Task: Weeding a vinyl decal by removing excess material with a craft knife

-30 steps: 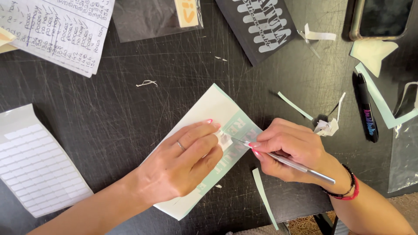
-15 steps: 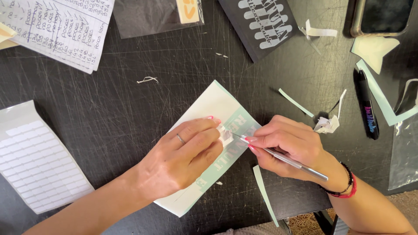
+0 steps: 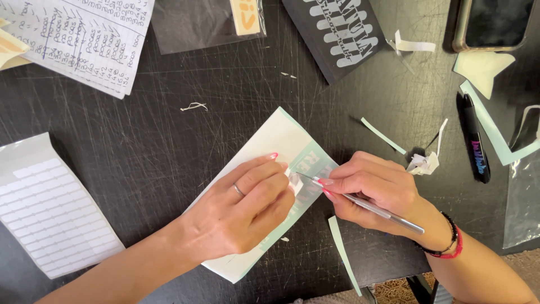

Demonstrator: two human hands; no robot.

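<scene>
A pale mint vinyl sheet [image 3: 281, 138] with white lettering lies at an angle on the scratched black table [image 3: 146, 141]. My left hand [image 3: 242, 211], a ring on one finger, presses flat on the sheet and pinches a small peeled white scrap at its fingertips. My right hand [image 3: 377, 191] grips a thin silver weeding tool [image 3: 388, 214] like a pen, its tip touching the sheet beside the left fingertips. A black and red band circles my right wrist.
Loose mint strips [image 3: 343, 253] and a crumpled scrap [image 3: 424, 163] lie right of the sheet. A black marker [image 3: 475, 143], a phone [image 3: 495, 22], a black decal card [image 3: 337, 34], handwritten paper [image 3: 79, 39] and a white label sheet [image 3: 50, 208] surround the work.
Both hands stay on the sheet with only slight shifts; the tool tip works at the same spot by the left fingertips.
</scene>
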